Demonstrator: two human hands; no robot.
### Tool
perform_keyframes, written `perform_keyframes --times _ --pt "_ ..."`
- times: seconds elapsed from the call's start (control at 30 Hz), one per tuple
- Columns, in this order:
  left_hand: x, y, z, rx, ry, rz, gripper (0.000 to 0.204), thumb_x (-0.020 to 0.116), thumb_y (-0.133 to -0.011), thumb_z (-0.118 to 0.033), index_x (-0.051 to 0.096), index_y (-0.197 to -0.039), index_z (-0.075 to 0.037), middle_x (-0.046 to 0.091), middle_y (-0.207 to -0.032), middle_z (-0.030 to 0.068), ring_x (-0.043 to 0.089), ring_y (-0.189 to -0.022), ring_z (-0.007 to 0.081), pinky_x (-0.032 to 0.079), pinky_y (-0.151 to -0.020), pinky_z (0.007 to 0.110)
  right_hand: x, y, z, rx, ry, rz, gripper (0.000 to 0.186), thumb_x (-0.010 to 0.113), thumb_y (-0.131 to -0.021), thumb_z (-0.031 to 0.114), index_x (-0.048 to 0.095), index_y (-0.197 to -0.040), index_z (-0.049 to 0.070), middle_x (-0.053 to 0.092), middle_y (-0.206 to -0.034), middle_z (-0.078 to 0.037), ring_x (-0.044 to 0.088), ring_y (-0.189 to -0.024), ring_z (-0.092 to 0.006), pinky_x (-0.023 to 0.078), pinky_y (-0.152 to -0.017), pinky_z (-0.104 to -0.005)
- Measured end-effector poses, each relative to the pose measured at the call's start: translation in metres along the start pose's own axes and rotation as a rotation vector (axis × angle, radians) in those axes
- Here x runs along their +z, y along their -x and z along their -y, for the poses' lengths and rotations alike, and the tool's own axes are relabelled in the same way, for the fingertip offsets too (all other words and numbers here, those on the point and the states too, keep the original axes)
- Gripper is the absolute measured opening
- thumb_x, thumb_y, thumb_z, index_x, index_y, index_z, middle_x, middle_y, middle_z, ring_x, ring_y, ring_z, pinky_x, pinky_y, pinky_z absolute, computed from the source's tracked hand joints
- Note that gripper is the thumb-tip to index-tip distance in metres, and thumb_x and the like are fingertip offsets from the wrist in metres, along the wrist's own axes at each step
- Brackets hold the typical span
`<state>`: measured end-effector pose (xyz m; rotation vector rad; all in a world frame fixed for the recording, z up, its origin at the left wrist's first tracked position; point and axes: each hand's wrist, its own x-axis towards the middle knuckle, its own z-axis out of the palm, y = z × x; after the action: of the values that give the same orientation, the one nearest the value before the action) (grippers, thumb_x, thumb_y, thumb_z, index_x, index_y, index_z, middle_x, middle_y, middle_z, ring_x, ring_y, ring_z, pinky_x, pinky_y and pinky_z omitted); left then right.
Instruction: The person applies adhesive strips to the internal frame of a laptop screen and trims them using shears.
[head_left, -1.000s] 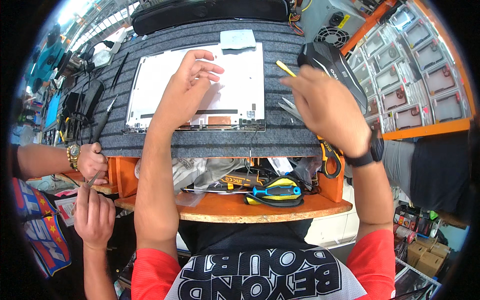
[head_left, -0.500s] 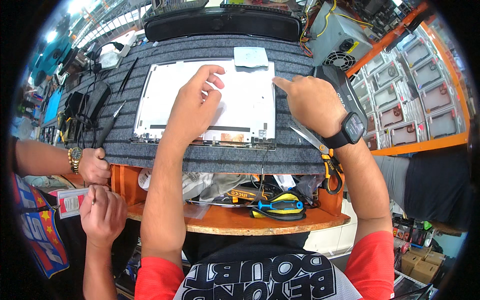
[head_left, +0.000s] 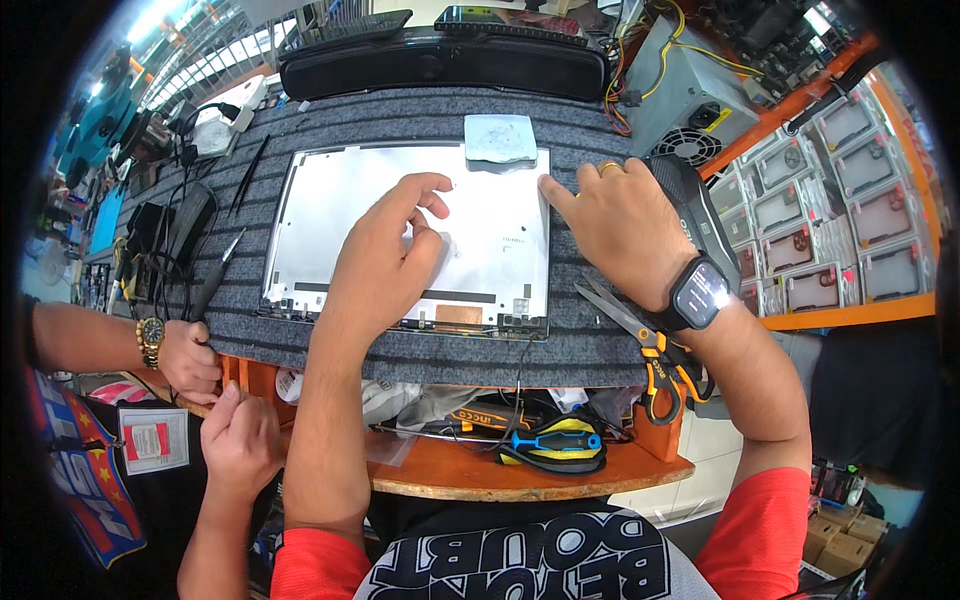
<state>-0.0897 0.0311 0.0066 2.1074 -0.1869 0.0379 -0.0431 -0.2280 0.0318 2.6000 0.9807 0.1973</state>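
A flat white laptop lid panel lies on the grey ribbed mat, with a dark strip near its front edge and a thin cable leaving that edge. On its far right corner rests a light-blue square pad. My left hand is over the middle of the panel, fingers loosely curled and apart, holding nothing I can see. My right hand is at the panel's right edge, its index fingertip at the edge just below the pad. The other fingers of that hand are bent, with nothing visible in them.
Orange-handled scissors lie below my right wrist. A black soundbar and a grey power supply stand behind. An open drawer holds tools. At left are a screwdriver and a co-worker's hands.
The whole view has shifted slightly. My right hand has turned a little, its fingertip still at the panel's right edge; my left hand stays over the panel. A co-worker's lower hand has moved right.
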Motion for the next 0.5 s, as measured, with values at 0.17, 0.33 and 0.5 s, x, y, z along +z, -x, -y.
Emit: perform_keyframes --times 0.17,0.33,0.5 --pt "0.001 -0.002 0.004 0.094 -0.048 -0.027 0.047 0.052 -0.088 -0.001 0.061 -0.135 -0.005 0.069 -0.109 0.0117 0.064 -0.088 0.0215 0.055 -0.078 0.036 -0.002 0.003 -0.003 -0.025 -0.036 -0.006 0.042 0.056 -0.099 0.012 0.066 -0.14 0.012 0.067 -0.097 -0.009 0.067 -0.096 -0.0248 0.049 -0.084 -0.0396" --pt "0.002 0.0 0.005 0.082 -0.023 -0.018 0.047 0.053 -0.088 -0.002 0.061 -0.134 -0.005 0.069 -0.109 0.0119 0.064 -0.088 0.0222 0.055 -0.079 0.036 -0.01 0.018 0.0 -0.069 -0.086 -0.043 0.045 0.061 -0.094 0.01 0.066 -0.139 0.007 0.065 -0.098 -0.009 0.064 -0.098 -0.0246 0.047 -0.084 -0.0389" --pt "0.003 0.0 0.005 0.113 -0.019 -0.015 0.046 0.053 -0.089 -0.002 0.061 -0.134 -0.005 0.069 -0.109 0.0121 0.064 -0.088 0.0223 0.055 -0.079 0.036 -0.017 0.029 0.011 -0.11 -0.055 -0.055 0.043 0.063 -0.091 0.009 0.069 -0.134 0.006 0.064 -0.097 -0.008 0.065 -0.098 -0.0244 0.047 -0.083 -0.0382"
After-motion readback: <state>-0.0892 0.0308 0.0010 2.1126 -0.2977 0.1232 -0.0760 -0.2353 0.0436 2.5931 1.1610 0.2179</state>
